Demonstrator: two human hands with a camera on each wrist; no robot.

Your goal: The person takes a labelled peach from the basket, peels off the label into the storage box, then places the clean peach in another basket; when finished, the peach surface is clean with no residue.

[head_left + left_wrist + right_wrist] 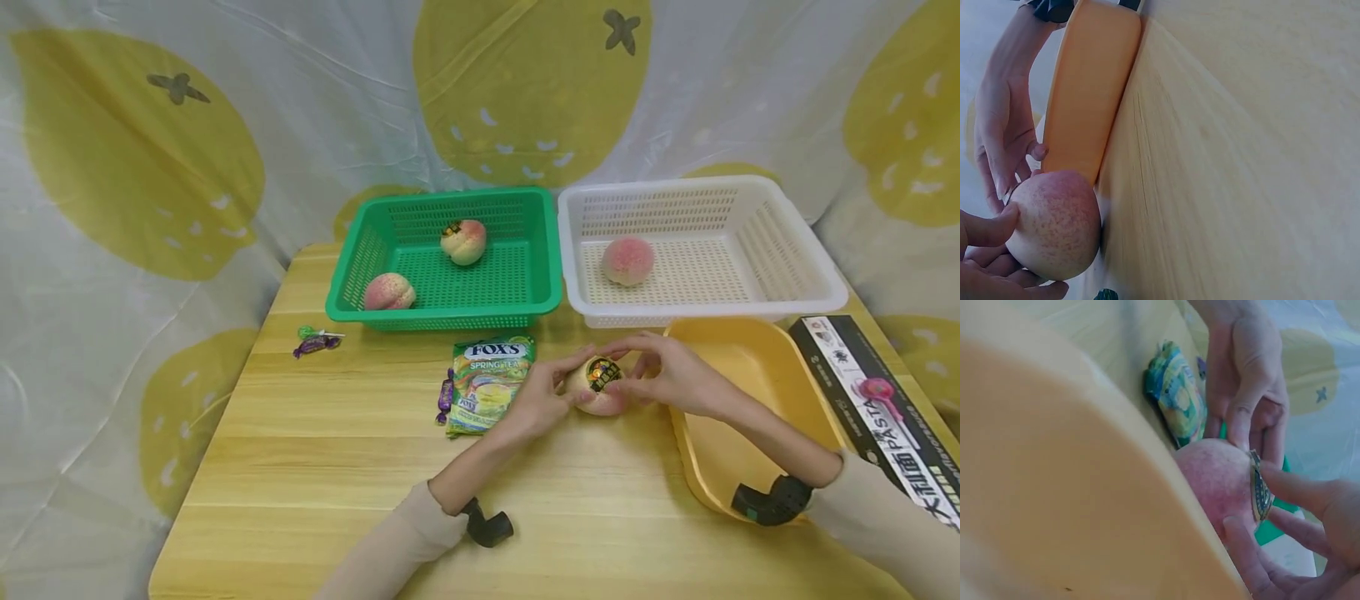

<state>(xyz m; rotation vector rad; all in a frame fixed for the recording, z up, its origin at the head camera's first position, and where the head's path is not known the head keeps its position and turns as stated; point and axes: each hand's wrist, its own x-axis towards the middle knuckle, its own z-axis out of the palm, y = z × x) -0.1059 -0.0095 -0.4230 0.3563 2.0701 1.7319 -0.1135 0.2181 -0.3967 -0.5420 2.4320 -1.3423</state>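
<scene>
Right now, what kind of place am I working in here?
It looks like a staged tabletop set rather than a real kitchen: a wooden table backed by a hung lemon-print cloth, with a green basket and a white basket holding peaches.

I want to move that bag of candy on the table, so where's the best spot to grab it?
The candy bag lies flat, label up. Probably pinch its far short edge, toward the green basket, from above. Its near right corner is crowded by the left hand at the peach, and a wrapped candy sits along its left edge.
</scene>
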